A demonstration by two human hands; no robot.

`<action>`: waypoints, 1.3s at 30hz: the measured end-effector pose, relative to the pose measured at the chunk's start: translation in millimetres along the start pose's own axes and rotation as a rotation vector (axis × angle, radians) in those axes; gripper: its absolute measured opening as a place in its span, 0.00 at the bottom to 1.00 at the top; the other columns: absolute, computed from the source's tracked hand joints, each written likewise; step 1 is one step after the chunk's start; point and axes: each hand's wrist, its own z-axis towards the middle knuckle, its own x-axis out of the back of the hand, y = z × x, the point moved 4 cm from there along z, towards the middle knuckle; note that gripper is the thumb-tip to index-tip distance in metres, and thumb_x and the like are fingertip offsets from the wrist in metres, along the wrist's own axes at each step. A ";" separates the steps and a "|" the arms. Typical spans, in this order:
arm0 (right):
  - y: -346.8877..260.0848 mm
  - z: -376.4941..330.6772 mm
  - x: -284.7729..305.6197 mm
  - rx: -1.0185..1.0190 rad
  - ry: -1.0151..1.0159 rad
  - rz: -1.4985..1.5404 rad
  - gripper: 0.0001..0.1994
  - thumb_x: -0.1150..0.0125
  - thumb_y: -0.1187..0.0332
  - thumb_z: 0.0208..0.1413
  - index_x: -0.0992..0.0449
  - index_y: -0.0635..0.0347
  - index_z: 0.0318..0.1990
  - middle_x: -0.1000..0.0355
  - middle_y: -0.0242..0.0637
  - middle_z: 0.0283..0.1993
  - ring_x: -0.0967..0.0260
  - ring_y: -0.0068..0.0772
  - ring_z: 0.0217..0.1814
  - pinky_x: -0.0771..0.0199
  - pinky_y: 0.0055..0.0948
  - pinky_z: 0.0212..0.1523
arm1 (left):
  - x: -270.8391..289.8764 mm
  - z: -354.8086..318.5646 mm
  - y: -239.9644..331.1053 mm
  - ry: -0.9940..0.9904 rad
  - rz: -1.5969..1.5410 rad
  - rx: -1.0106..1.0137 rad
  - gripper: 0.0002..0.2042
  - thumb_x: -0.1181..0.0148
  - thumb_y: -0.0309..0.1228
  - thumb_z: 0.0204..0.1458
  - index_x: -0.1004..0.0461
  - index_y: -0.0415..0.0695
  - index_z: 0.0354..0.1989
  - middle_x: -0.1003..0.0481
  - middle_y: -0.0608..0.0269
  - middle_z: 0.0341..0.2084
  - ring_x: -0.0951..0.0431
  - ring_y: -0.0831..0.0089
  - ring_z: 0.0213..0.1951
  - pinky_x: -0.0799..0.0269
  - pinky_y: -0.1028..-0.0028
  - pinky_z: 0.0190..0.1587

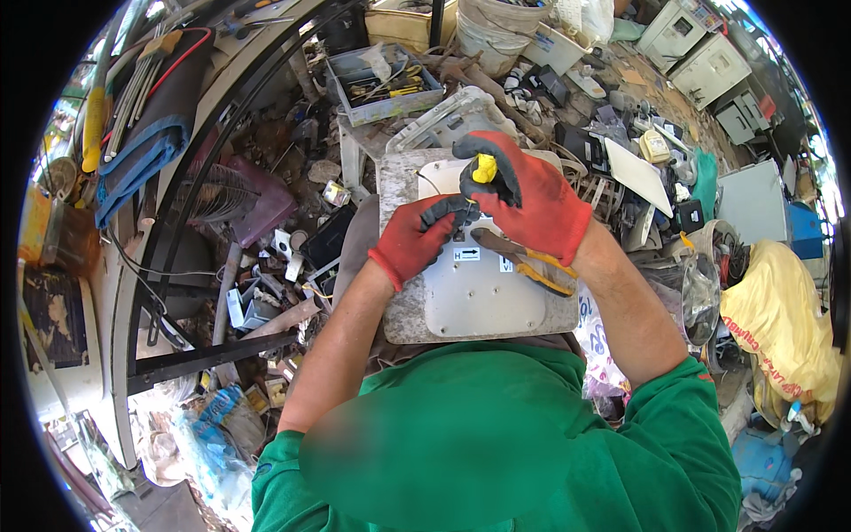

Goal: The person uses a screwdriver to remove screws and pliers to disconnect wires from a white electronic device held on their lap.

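My right hand (541,199), in a red and black glove, is closed round a screwdriver whose yellow handle (484,168) stands up out of the fist. Its tip meets my left hand (421,229), gloved alike, with fingers pinched on a small dark part (458,234) mostly hidden by them. Both hands are over a white metal panel (483,306) with small labels, which lies on a worn grey board (406,326) at my lap. Pliers (523,257) with orange and black handles rest on the panel, just below my right hand.
Beyond the board stands a grey tray (390,111) of tools, beside a frame-like plastic casing (461,115). A black metal bench frame (213,362) runs along the left. Electronic scrap covers the ground to the right, with a yellow sack (784,319) and a white bucket (496,40) farther back.
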 end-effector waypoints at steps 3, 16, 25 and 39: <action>-0.5 1.9 2.3 0.011 -0.007 -0.001 0.31 0.35 0.75 0.57 0.39 0.56 0.68 0.21 0.47 0.51 0.18 0.43 0.47 0.20 0.37 0.49 | 0.0 -0.3 -0.2 -0.006 -0.003 0.020 0.14 0.42 0.24 0.64 0.22 0.40 0.57 0.24 0.73 0.27 0.30 0.84 0.28 0.29 0.77 0.32; -15.7 7.6 6.7 -0.001 -0.181 -0.026 0.26 0.34 0.70 0.58 0.36 0.58 0.62 0.22 0.46 0.44 0.22 0.56 0.43 0.22 0.43 0.46 | -3.5 -3.3 -7.8 -0.023 -0.048 0.068 0.13 0.42 0.24 0.63 0.21 0.40 0.54 0.25 0.71 0.25 0.30 0.83 0.27 0.31 0.76 0.30; -31.9 50.8 25.2 -0.189 -0.440 -0.647 0.22 0.40 0.51 0.63 0.30 0.63 0.50 0.19 0.51 0.37 0.21 0.58 0.45 0.21 0.51 0.45 | -12.8 -1.2 -5.7 0.135 0.133 -0.199 0.15 0.43 0.26 0.63 0.23 0.40 0.57 0.17 0.55 0.35 0.19 0.71 0.33 0.24 0.69 0.40; -51.0 51.2 8.7 -0.131 -0.529 -0.600 0.21 0.36 0.55 0.60 0.29 0.61 0.51 0.19 0.51 0.40 0.20 0.56 0.47 0.21 0.49 0.46 | -6.3 -7.4 -7.6 0.115 0.253 -0.209 0.10 0.41 0.25 0.56 0.22 0.40 0.46 0.20 0.45 0.34 0.19 0.46 0.39 0.24 0.61 0.43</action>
